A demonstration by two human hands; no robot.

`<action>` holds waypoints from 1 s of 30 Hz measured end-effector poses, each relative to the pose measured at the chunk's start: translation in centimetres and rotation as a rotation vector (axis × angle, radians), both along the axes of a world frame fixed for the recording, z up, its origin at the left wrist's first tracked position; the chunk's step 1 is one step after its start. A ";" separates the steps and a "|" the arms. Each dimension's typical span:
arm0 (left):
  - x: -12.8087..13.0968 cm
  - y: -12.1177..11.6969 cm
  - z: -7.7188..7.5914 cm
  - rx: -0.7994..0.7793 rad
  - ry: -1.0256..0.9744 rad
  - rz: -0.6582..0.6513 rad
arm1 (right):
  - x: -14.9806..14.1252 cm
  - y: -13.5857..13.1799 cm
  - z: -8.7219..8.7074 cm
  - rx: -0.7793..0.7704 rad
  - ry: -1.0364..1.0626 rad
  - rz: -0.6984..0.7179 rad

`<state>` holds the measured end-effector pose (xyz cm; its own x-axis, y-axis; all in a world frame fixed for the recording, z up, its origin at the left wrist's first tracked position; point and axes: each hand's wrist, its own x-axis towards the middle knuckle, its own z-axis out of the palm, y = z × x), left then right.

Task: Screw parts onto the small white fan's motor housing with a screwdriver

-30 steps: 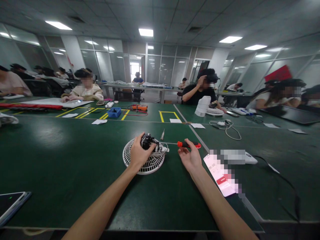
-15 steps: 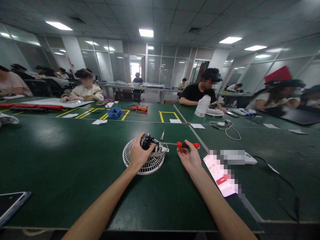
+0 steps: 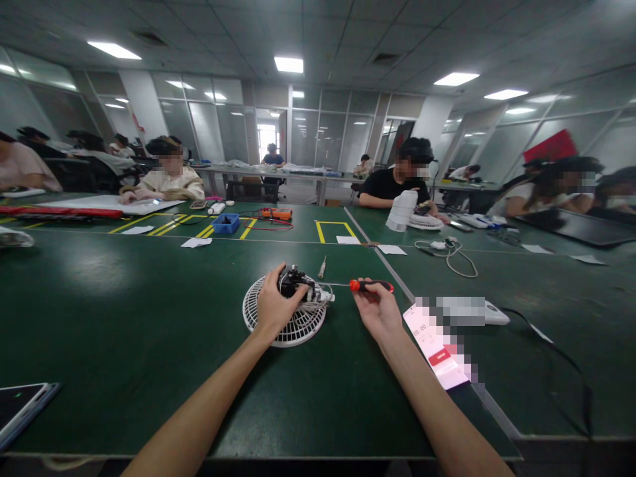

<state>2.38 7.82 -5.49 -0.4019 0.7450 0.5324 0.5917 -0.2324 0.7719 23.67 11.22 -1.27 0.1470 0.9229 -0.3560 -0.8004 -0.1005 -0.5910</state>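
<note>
My left hand (image 3: 277,301) is closed around a black fan motor (image 3: 289,281), thumb at its front and fingers behind. Beneath it a round white fan grille (image 3: 303,329) lies flat on the green table, with pale wires and a white connector at the motor's right side. In my right hand (image 3: 378,310) is a screwdriver (image 3: 370,286) with a red and black handle, held level. Its thin shaft points left and reaches the motor's right side; the exact contact of the tip is too small to tell. A small clear-handled screwdriver (image 3: 322,267) lies just behind.
A lit phone (image 3: 437,348) and a white device (image 3: 472,311) with a black cable lie right of my right arm. Farther back are a blue bin (image 3: 226,224), an orange meter (image 3: 276,214) and a white cable (image 3: 454,255). A tablet (image 3: 24,407) sits front left. Co-workers sit across the table.
My right hand's fingers have shifted around the screwdriver handle, and the handle now sits lower across the palm. My left hand and the motor stay in place.
</note>
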 end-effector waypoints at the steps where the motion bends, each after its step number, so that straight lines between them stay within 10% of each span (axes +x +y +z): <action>1: 0.0 0.0 0.0 0.001 0.002 0.001 | 0.0 -0.1 0.1 -0.005 0.007 0.005; 30: 0.1 0.1 0.0 0.012 0.023 0.009 | -0.9 -0.3 -1.4 0.006 -0.115 0.075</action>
<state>2.47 7.95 -5.44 -0.3960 0.7347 0.5508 0.6115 -0.2364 0.7551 22.80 10.96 -2.66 0.1170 0.9348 -0.3352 -0.7180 -0.1536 -0.6789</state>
